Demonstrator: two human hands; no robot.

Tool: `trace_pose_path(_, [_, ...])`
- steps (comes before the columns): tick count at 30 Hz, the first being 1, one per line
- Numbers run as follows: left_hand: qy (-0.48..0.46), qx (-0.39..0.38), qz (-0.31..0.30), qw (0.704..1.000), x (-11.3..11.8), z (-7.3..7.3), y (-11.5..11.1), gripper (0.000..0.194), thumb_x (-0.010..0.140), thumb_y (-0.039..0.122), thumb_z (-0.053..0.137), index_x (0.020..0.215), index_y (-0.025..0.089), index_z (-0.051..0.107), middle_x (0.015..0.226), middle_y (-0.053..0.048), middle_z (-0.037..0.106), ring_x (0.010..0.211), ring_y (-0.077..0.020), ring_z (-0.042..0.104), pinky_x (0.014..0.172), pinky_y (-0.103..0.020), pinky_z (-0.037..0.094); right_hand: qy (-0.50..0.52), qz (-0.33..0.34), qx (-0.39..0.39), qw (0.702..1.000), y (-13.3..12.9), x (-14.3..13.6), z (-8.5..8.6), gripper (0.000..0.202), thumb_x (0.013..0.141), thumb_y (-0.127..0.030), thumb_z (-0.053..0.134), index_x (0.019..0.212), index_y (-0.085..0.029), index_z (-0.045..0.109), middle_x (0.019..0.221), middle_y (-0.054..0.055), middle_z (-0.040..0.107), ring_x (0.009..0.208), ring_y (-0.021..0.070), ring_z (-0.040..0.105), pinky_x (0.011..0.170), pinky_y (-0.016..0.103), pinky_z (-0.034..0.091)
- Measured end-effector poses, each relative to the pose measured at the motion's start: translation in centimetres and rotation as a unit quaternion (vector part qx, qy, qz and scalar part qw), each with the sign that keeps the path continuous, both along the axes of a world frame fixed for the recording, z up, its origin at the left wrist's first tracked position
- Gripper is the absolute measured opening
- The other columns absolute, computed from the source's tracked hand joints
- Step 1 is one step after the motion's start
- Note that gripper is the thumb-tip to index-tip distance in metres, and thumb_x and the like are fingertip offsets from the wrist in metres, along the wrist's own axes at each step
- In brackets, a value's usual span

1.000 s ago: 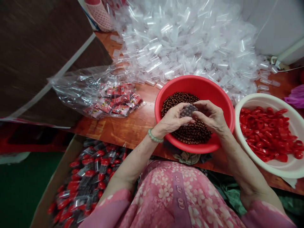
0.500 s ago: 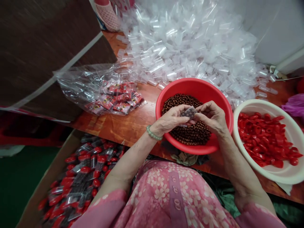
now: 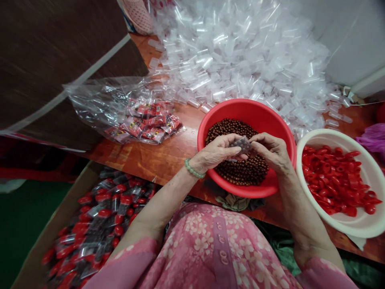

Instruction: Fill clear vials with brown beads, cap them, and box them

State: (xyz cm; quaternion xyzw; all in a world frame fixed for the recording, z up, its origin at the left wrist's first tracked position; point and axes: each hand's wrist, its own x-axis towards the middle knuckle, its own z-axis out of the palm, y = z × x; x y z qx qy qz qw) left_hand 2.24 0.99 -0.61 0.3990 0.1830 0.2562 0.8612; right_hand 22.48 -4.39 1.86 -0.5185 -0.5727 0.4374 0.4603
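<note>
My left hand (image 3: 218, 151) is closed round a small clear plastic tube (image 3: 241, 144) with dark beads inside. At the tube's right end, my right hand (image 3: 270, 150) has thumb and fingers pinched together; what lies between them is too small to make out. Both hands are over a red basin (image 3: 240, 105). Strings of shiny brown beads (image 3: 243, 176) fill its bottom in a coiled heap. A green bead bracelet (image 3: 194, 168) circles my left wrist.
A cream basin (image 3: 373, 160) of red plastic caps (image 3: 331, 176) stands at right. Behind is a large heap of clear tubes (image 3: 234, 60). Left on the table lie red packets (image 3: 150, 124) in a clear bag; below, a carton (image 3: 57, 216) holds red-capped filled tubes (image 3: 102, 212).
My right hand has shifted slightly right and its fingers sit at the tube's end. My left hand keeps its hold on the tube. The view has tilted a little.
</note>
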Motion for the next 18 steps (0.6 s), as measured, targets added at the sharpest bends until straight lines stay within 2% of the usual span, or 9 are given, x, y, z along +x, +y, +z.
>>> trace_pose_path(3, [0.002,-0.013,0.004,1.000,0.0,0.1,0.0,0.054,0.070,0.044,0.094,0.108,0.017,0.067,0.102,-0.004,0.074,0.084,-0.0132,0.075,0.081,-0.025,0.060,0.025,0.012,-0.016,0.999,0.0,0.2,0.0,0.036,0.086,-0.057,0.077,0.085,-0.023,0.066,0.067,-0.004,0.062,0.053,0.0107,0.055,0.052,0.025,0.047])
trace_pose_path(6, [0.003,-0.023,0.018,1.000,-0.1,0.3,0.1,0.053,0.071,0.044,0.092,0.109,0.017,0.067,0.106,-0.005,0.074,0.083,-0.0129,0.075,0.077,-0.024,0.059,0.022,0.006,0.003,1.000,-0.2,0.5,0.0,0.033,0.092,-0.053,0.070,0.082,-0.023,0.064,0.066,-0.003,0.062,0.055,0.0117,0.055,0.055,0.026,0.047])
trace_pose_path(8, [0.004,-0.025,0.028,0.999,-0.2,0.4,0.1,0.051,0.072,0.041,0.091,0.110,0.018,0.067,0.107,-0.005,0.074,0.083,-0.0131,0.074,0.075,-0.024,0.059,-0.035,-0.020,0.036,0.999,-0.7,0.7,0.3,0.028,0.096,-0.049,0.066,0.086,-0.023,0.068,0.073,-0.001,0.066,0.066,0.0139,0.061,0.065,0.027,0.051])
trace_pose_path(10, [0.010,-0.017,0.041,0.999,-0.2,0.6,0.0,0.046,0.073,0.032,0.088,0.112,0.018,0.067,0.107,-0.006,0.073,0.086,-0.0137,0.075,0.074,-0.024,0.059,-0.125,-0.075,0.083,0.986,-1.9,1.4,1.0,0.022,0.097,-0.043,0.064,0.095,-0.023,0.074,0.088,0.002,0.073,0.084,0.0169,0.068,0.081,0.031,0.054])
trace_pose_path(12, [0.015,-0.006,0.051,0.999,-0.3,0.8,-0.1,0.043,0.073,0.022,0.085,0.113,0.018,0.068,0.106,-0.006,0.074,0.090,-0.0148,0.075,0.075,-0.023,0.059,-0.205,-0.163,0.132,0.956,-3.6,3.1,1.8,0.022,0.097,-0.039,0.063,0.104,-0.024,0.078,0.101,0.004,0.077,0.098,0.0193,0.070,0.092,0.034,0.052])
trace_pose_path(15, [0.008,0.001,0.051,0.999,-0.4,0.9,-0.2,0.045,0.072,0.015,0.081,0.115,0.018,0.067,0.107,-0.006,0.074,0.094,-0.0158,0.075,0.077,-0.023,0.059,-0.288,-0.328,0.147,0.888,-6.5,8.2,2.6,0.022,0.094,-0.038,0.066,0.104,-0.024,0.081,0.097,0.007,0.079,0.091,0.0216,0.073,0.088,0.036,0.054])
trace_pose_path(17, [-0.003,0.001,0.048,0.999,-0.4,0.8,-0.2,0.046,0.072,0.013,0.080,0.115,0.018,0.066,0.111,-0.007,0.075,0.094,-0.0154,0.075,0.079,-0.024,0.059,-0.408,-0.361,0.077,0.835,-8.2,12.5,2.4,0.022,0.090,-0.037,0.068,0.104,-0.025,0.080,0.096,0.008,0.080,0.089,0.0241,0.073,0.087,0.039,0.054])
trace_pose_path(18, [-0.009,0.001,0.045,0.999,-0.4,0.8,-0.2,0.046,0.071,0.013,0.080,0.116,0.017,0.066,0.113,-0.007,0.075,0.095,-0.0153,0.075,0.080,-0.024,0.059,-0.465,-0.336,-0.004,0.819,-8.8,14.5,1.9,0.020,0.089,-0.036,0.069,0.102,-0.025,0.079,0.092,0.007,0.079,0.086,0.0247,0.073,0.084,0.039,0.054])
